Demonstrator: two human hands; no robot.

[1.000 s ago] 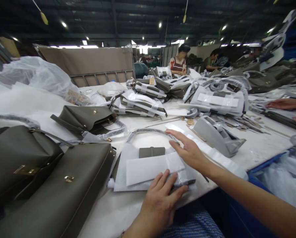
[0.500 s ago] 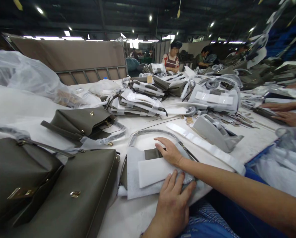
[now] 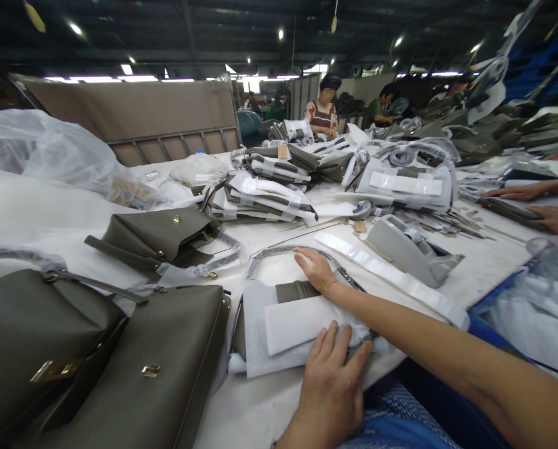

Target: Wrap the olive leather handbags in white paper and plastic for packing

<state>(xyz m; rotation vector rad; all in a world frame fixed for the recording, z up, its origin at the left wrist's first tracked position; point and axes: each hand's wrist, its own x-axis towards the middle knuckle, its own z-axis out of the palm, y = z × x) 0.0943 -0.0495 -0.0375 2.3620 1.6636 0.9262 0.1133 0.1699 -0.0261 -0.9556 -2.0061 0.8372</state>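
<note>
In front of me lies a handbag with a sheet of white wrapping and a white foam strip on it. Its wrapped handle arches out on the far side. My left hand lies flat on the near right part of the wrapping and foam, fingers apart. My right hand is at the bag's far edge, beside the olive strap, with fingers stretched and nothing seen in them. Part of the bag under the wrapping and hands is hidden.
Olive handbags with gold clasps crowd the left; another open bag lies behind them. Wrapped bags are piled farther back. A grey dispenser-like object stands right of a white strip. Another person's hands are at far right.
The view has shifted slightly, so the bags sit a little farther right. My right hand has slid a little away from me, baring more of the olive strap. My left hand stays flat.
</note>
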